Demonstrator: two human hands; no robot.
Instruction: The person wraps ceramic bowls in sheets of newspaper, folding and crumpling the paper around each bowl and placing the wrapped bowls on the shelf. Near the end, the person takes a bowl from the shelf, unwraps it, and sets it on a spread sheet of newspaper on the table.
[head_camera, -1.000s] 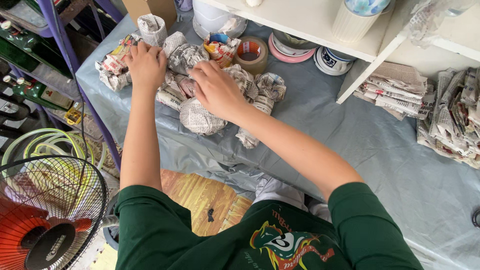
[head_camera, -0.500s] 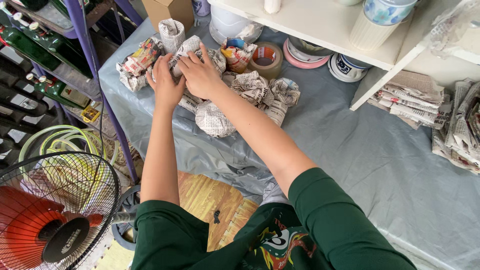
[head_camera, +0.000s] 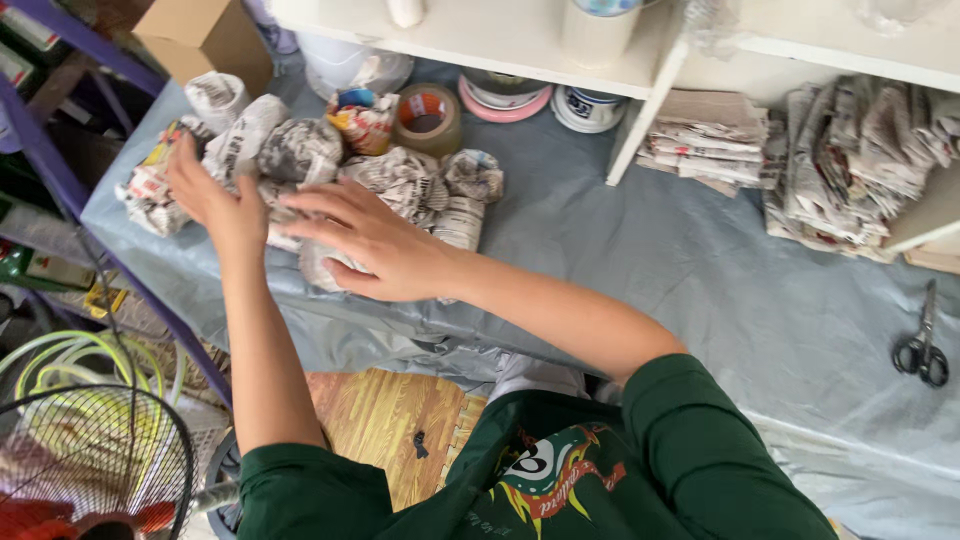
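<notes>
At far left of the bench (head_camera: 700, 260), under its grey sheet: my left hand (head_camera: 215, 200), fingers spread and released, palm against the near side of a long newspaper-wrapped bundle (head_camera: 240, 135). Bundle axis runs away from me, toward the cardboard box (head_camera: 205, 35). Next right: round wrapped ball (head_camera: 300, 150), just beyond both hands. Then my right hand (head_camera: 375, 245), fingers loosely curved over a crumpled paper wad (head_camera: 325, 265), pressing rather than clenched. The left hand is nearer the long bundle. Far right: scissors (head_camera: 922, 350), well apart.
</notes>
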